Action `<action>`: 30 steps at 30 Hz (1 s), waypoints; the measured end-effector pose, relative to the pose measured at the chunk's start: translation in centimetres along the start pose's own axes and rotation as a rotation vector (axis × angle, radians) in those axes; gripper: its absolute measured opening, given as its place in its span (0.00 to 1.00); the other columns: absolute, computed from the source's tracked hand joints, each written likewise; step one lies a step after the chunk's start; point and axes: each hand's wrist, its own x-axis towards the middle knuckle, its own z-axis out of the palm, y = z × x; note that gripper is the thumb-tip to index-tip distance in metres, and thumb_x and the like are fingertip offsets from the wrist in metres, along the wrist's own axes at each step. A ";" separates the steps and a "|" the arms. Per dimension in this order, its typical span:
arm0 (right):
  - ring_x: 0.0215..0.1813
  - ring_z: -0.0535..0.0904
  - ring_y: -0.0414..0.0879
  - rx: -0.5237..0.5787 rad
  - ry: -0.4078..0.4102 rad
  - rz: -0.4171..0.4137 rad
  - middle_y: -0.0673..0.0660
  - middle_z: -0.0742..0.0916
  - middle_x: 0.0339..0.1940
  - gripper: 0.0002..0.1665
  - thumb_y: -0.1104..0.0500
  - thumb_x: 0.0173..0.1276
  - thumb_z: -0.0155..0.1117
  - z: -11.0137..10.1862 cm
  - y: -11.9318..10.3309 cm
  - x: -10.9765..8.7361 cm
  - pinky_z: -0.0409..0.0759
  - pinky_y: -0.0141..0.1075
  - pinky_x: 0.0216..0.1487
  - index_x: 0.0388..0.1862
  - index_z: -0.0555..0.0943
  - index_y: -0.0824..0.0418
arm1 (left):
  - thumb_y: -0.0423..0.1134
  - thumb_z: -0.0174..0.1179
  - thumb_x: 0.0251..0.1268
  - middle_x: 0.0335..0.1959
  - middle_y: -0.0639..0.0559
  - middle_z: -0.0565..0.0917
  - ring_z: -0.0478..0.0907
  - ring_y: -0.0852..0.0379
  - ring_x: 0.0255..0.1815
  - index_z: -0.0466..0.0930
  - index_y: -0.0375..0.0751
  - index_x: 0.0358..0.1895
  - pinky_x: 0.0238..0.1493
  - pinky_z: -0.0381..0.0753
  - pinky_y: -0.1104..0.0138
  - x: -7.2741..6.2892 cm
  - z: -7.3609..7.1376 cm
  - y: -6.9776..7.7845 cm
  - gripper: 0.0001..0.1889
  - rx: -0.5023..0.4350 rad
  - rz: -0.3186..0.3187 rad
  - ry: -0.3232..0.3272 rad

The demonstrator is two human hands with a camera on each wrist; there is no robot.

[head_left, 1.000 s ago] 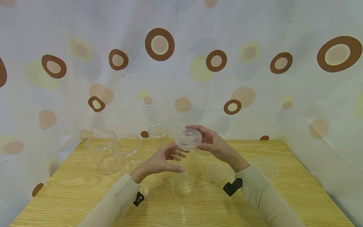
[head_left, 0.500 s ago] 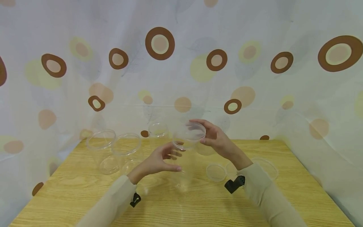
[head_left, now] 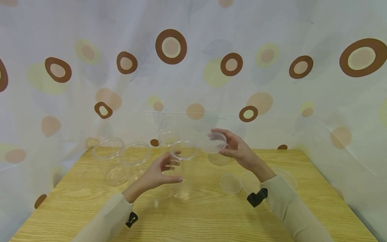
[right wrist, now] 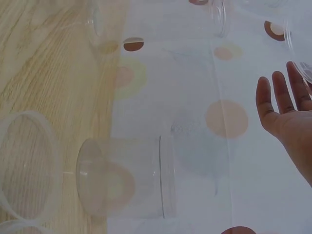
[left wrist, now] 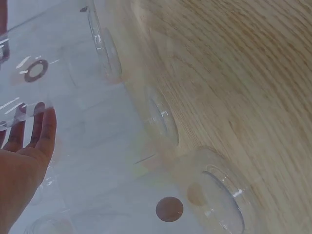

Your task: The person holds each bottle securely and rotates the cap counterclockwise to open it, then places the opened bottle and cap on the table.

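My left hand (head_left: 154, 173) holds a tall clear plastic jar (head_left: 185, 173) around its side, thumb in front and fingers behind. The jar is upright with its mouth uncovered; whether its base touches the table I cannot tell. To the right, my right hand (head_left: 239, 149) grips a round clear lid (head_left: 214, 143) by its edge, apart from the jar and at about rim height. In the left wrist view, the left hand's fingers (left wrist: 46, 129) curve around the transparent wall. The right wrist view shows the right hand (right wrist: 295, 117) at the lid's edge (right wrist: 292, 46).
Two wide clear jars (head_left: 108, 156) (head_left: 134, 163) stand open at the left, with a narrower jar (head_left: 168, 144) at the back. A short clear jar (right wrist: 126, 178) stands behind the held lid. Several round lids (head_left: 230, 184) lie on the wooden table (head_left: 193, 222) at the right.
The lid was on the jar's mouth; my right hand has lifted it off and moved it right. My left hand has carried the jar left.
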 end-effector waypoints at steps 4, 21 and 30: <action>0.55 0.68 0.49 -0.034 0.006 0.042 0.57 0.64 0.67 0.36 0.64 0.64 0.58 -0.4 0.6 -0.5 0.72 0.32 0.41 0.69 0.56 0.63 | 0.39 0.70 0.47 0.68 0.56 0.61 0.70 0.47 0.59 0.70 0.54 0.48 0.58 0.70 0.53 -0.6 -0.3 -0.4 0.24 0.022 -0.013 0.026; 0.62 0.63 0.54 -0.407 -0.057 0.195 0.59 0.67 0.66 0.39 0.59 0.59 0.66 0.1 5.3 -2.3 0.69 0.54 0.55 0.67 0.60 0.56 | 0.42 0.70 0.48 0.66 0.53 0.63 0.68 0.45 0.62 0.61 0.56 0.63 0.61 0.66 0.47 -3.1 -1.4 -1.0 0.38 0.082 -0.099 0.149; 0.60 0.65 0.55 -0.637 -0.157 0.278 0.57 0.71 0.60 0.38 0.48 0.56 0.67 1.0 6.9 -2.5 0.67 0.55 0.55 0.63 0.64 0.56 | 0.41 0.70 0.48 0.64 0.46 0.67 0.66 0.42 0.63 0.57 0.51 0.66 0.61 0.65 0.45 -3.9 -1.2 -1.3 0.41 0.082 -0.108 0.162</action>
